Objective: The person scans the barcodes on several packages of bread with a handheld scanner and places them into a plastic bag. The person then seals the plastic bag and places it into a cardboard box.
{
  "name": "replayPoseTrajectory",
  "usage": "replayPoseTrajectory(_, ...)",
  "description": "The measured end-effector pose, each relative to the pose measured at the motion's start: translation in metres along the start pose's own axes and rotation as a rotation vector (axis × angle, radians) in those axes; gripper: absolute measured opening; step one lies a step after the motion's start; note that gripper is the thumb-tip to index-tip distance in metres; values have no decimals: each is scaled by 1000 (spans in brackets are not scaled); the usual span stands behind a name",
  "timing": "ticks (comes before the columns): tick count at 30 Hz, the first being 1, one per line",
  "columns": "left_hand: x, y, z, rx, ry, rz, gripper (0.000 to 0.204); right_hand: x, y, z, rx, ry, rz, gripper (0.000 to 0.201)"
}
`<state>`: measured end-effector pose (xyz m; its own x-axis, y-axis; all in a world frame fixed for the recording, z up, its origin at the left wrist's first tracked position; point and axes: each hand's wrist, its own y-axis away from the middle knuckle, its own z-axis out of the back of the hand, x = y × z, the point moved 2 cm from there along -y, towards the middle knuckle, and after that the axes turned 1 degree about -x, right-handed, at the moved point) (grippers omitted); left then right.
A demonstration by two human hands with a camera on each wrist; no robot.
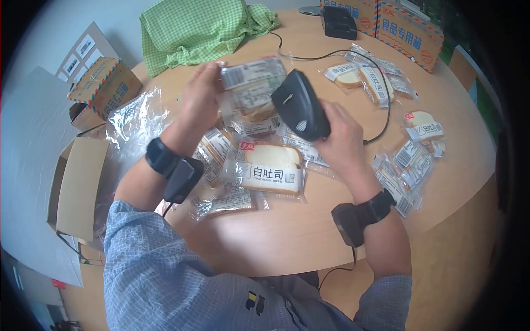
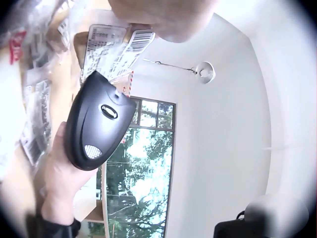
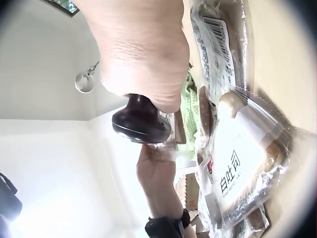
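Observation:
My left hand (image 1: 201, 94) pinches a clear bag of sliced toast (image 1: 255, 88) by its left edge, lifted over the pile, with its barcode label facing up. In my right hand (image 1: 343, 138) I grip a black barcode scanner (image 1: 301, 106) by the handle, its head tilted toward that bag. The left wrist view shows the scanner (image 2: 101, 124) close to the bag's barcode label (image 2: 141, 40). Below both hands lies another toast bag (image 1: 271, 169) with its front label up, and more toast bags (image 1: 214, 149) lie around it.
On the right of the table are further toast bags (image 1: 406, 165), with others (image 1: 371, 80) behind. The scanner's cable (image 1: 389, 113) loops across the table. A green checked cloth (image 1: 199, 33) and cartons (image 1: 408, 33) stand at the back; an open box (image 1: 83, 187) and clear plastic wrap (image 1: 135, 124) are at left.

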<state>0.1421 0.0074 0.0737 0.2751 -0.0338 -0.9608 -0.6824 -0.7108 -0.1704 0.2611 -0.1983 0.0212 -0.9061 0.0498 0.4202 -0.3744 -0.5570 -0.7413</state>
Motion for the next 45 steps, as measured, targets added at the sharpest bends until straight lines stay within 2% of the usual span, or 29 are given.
replayPoseTrajectory(4,-12,10,32,-109,-45,-31,28,-7,0,2,-57,-45,-107,39)
replayPoseTrajectory(6,-17,27,43,-173,-151,49,36,-8,0,2,-40,-32,-110,40)
replayPoseTrajectory(7,-18,30,54,-149,-265,-45,43,-8,1,2,-45,-31,-119,40)
replayPoseTrajectory(8,-20,30,59,-137,-269,-42,43,-8,1,1,-23,-43,-113,44)
replayPoseTrajectory(10,-27,24,58,-153,-460,-359,44,-7,2,1,16,-46,-97,47)
replayPoseTrajectory(13,-43,7,23,25,-480,-389,42,-12,6,-6,55,2,-27,45)
replayPoseTrajectory(16,-49,-24,-31,358,-633,-361,37,-12,10,-15,130,10,0,38)
replayPoseTrajectory(18,-39,-46,-70,633,-823,-314,31,-10,12,-16,121,26,36,39)
replayPoseTrajectory(19,-29,-55,-89,730,-975,-365,27,-9,12,-14,113,39,34,39)
replayPoseTrajectory(21,-2,-78,-124,915,-1183,-286,28,-8,11,-14,157,23,25,40)
replayPoseTrajectory(23,21,-92,-160,981,-1461,-263,40,-10,12,-15,159,32,26,41)
replayPoseTrajectory(24,35,-105,-171,991,-1460,-269,40,-11,13,-16,168,32,32,41)
replayPoseTrajectory(26,71,-133,-183,1038,-1593,-267,60,-10,13,-14,181,33,8,43)
replayPoseTrajectory(27,84,-137,-189,1049,-1593,-274,60,-11,14,-14,185,32,18,43)
replayPoseTrajectory(29,107,-142,-202,1041,-1624,-309,77,-12,14,-12,197,40,26,38)
replayPoseTrajectory(30,118,-144,-206,1059,-1619,-313,77,-12,13,-12,194,46,11,38)
replayPoseTrajectory(32,133,-147,-210,912,-1697,-286,83,-13,14,-15,303,59,-5,32)
replayPoseTrajectory(36,139,-143,-216,842,-1713,-217,79,-15,16,-16,242,73,12,30)
replayPoseTrajectory(38,118,-139,-217,1023,-1668,-204,52,-16,16,-17,244,72,10,31)
replayPoseTrajectory(39,126,-154,-213,1107,-1777,-589,39,-16,16,-16,252,74,13,32)
replayPoseTrajectory(40,110,-154,-208,1103,-1781,-585,39,-16,15,-16,258,76,19,34)
replayPoseTrajectory(42,67,-147,-192,1018,-1574,86,44,-17,16,-15,245,45,23,36)
replayPoseTrajectory(43,58,-150,-178,999,-1583,91,44,-17,16,-14,229,15,20,38)
replayPoseTrajectory(45,36,-153,-138,810,-1224,469,45,-14,14,-9,257,-4,23,39)
